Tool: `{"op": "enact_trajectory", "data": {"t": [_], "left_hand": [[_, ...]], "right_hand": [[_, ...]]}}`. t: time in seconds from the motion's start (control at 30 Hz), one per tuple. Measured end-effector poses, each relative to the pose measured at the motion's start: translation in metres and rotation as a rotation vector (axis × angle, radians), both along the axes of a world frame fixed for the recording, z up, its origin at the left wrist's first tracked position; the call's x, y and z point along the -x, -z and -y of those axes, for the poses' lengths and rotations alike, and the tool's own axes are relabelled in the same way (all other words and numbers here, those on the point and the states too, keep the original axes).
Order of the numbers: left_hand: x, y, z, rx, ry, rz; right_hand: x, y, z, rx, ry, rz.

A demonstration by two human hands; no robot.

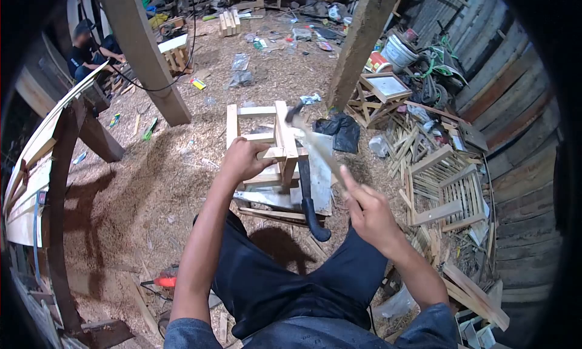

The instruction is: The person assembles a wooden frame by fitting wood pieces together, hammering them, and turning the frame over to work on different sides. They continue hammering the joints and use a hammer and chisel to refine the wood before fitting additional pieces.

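A small frame of pale wood (pixel 280 131) stands on a whitish board (pixel 267 197) between my knees. My left hand (pixel 244 160) is closed round a wooden bar of the frame, at its near left side. My right hand (pixel 365 208) grips the handle of a hammer (pixel 321 148), right of the frame. The hammer's dark head is raised near the frame's upper right and looks slightly blurred. A black curved-handled tool (pixel 308 203) leans against the board, between the frame and my right hand.
Wooden posts (pixel 140 52) (pixel 359 46) rise ahead on both sides. Slatted wooden pieces (pixel 448 194) and scraps lie at right. A long bench-like wooden structure (pixel 57 149) stands at left. A person (pixel 91 52) sits at the far left. Shavings cover the floor.
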State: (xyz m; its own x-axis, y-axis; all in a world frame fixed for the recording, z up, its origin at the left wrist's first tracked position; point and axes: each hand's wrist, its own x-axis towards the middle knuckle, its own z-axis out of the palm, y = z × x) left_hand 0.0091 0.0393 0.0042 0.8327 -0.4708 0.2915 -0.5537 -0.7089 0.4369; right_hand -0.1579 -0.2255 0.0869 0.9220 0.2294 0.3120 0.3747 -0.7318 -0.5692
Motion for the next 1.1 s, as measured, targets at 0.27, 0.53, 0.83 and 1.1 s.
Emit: {"op": "enact_trajectory", "data": {"t": [0.27,0.53,0.83,1.1], "left_hand": [[0.001,-0.008,0.002,-0.023,-0.03,-0.134],[0.002,-0.005,0.002,-0.012,-0.012,-0.057],[-0.002,-0.001,0.001,-0.028,-0.021,-0.101],[0.002,-0.006,0.001,0.013,-0.011,-0.113]], "right_hand": [[0.004,0.011,-0.004,0.008,-0.068,-0.084],[0.008,0.022,0.0,-0.096,0.099,0.045],[0.004,0.019,-0.003,-0.061,0.037,0.06],[0.006,0.011,-0.006,-0.098,0.086,0.058]]}}
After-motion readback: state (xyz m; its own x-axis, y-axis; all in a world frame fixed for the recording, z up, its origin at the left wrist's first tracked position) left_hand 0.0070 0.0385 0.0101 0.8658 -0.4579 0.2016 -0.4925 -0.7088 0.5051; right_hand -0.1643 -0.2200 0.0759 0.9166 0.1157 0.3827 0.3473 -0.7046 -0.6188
